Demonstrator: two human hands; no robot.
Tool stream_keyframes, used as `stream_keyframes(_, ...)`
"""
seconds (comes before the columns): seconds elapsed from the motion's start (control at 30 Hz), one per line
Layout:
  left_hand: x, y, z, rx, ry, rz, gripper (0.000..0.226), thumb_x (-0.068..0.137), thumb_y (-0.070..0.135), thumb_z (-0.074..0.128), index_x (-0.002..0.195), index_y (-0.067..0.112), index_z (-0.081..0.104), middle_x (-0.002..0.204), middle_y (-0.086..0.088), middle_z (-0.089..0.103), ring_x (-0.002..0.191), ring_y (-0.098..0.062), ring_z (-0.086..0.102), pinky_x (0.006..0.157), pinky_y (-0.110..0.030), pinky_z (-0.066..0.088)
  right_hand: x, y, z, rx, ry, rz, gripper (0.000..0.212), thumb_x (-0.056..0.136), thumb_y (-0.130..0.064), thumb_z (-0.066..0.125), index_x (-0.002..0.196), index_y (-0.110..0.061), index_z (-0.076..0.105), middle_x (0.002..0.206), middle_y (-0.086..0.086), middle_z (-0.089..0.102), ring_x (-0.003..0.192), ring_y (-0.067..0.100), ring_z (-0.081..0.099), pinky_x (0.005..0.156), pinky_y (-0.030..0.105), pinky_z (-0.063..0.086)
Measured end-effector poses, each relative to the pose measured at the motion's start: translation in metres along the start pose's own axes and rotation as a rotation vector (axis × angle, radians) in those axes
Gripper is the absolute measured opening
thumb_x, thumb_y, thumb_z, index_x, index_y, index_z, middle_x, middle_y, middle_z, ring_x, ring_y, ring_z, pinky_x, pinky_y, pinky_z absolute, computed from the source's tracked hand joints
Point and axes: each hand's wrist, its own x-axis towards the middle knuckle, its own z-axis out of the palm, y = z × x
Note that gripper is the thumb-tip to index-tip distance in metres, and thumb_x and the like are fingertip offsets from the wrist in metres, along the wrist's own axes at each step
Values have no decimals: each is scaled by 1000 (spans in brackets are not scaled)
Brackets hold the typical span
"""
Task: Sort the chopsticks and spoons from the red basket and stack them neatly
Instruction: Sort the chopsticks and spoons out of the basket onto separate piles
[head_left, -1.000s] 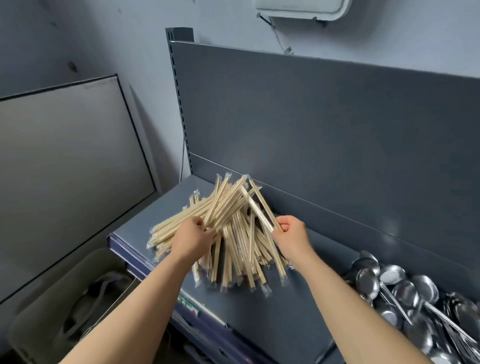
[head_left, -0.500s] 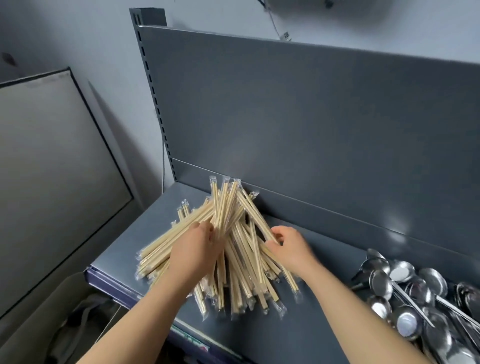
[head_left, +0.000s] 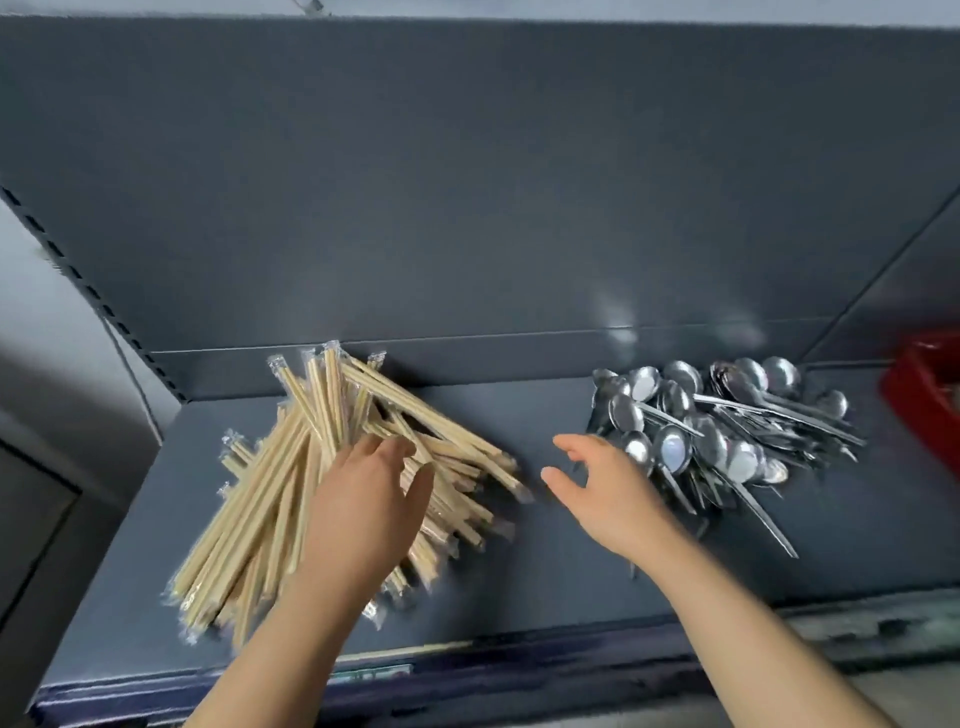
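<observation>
A loose pile of plastic-wrapped wooden chopsticks (head_left: 291, 467) lies fanned out on the left of the dark grey shelf (head_left: 545, 561). My left hand (head_left: 363, 509) hovers over the pile's right part with fingers spread and relaxed, holding nothing. To the right of the pile, my right hand (head_left: 608, 493) is lifted off the shelf, fingers loosely open and empty. A heap of metal spoons (head_left: 722, 431) lies just right of that hand. A corner of the red basket (head_left: 924, 395) shows at the right edge.
The shelf's grey back panel (head_left: 467, 182) rises directly behind both piles. Along the left runs a slotted upright (head_left: 93, 301). The shelf's front edge (head_left: 467, 660) carries a label strip. A bare strip of shelf separates the two piles.
Both hands have let go of the chopsticks and opened. My right hand moved right, away from the pile toward the spoons. The view swung right, bringing the spoons and red basket in.
</observation>
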Motion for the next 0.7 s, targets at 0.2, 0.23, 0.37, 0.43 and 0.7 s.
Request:
stream_keyframes(0.2, 5, 91, 34, -117, -80, 248, 21, 85, 36, 63, 95, 19, 68, 88, -3, 66, 87, -31, 62, 71, -35, 49, -64, 92, -71, -25, 191, 160, 42, 93, -33, 60, 132, -18, 58, 130, -4, 59, 118, 13, 55, 98, 26, 42)
stream_keyframes(0.23, 6, 110, 40, -134, -82, 292, 22, 85, 36, 64, 96, 18, 68, 88, -3, 66, 86, -31, 62, 71, -35, 50, -74, 111, -84, -13, 232, 195, 41, 92, -33, 61, 131, -17, 59, 129, -4, 61, 118, 13, 56, 99, 28, 43)
stream_keyframes(0.37, 4, 203, 62, -225, -93, 438, 24, 88, 40, 59, 102, 21, 66, 96, 1, 66, 94, -26, 60, 71, -33, 48, -112, 189, -142, 33, 386, 318, 39, 90, -29, 66, 126, -14, 62, 123, 0, 65, 115, 15, 59, 102, 33, 44)
stream_keyframes(0.43, 2, 255, 76, -280, -97, 498, 23, 88, 40, 60, 100, 22, 66, 95, 2, 66, 92, -24, 61, 71, -33, 48, -129, 228, -174, 57, 457, 346, 37, 88, -27, 68, 123, -13, 64, 119, 2, 67, 112, 17, 61, 102, 37, 46)
stream_keyframes(0.7, 0, 458, 141, -409, -155, 583, 23, 86, 36, 64, 100, 18, 67, 89, 2, 66, 86, -23, 62, 73, -33, 51, -156, 359, -309, 93, 550, 356, 33, 93, -26, 61, 124, -15, 64, 121, -3, 65, 114, 13, 59, 103, 34, 45)
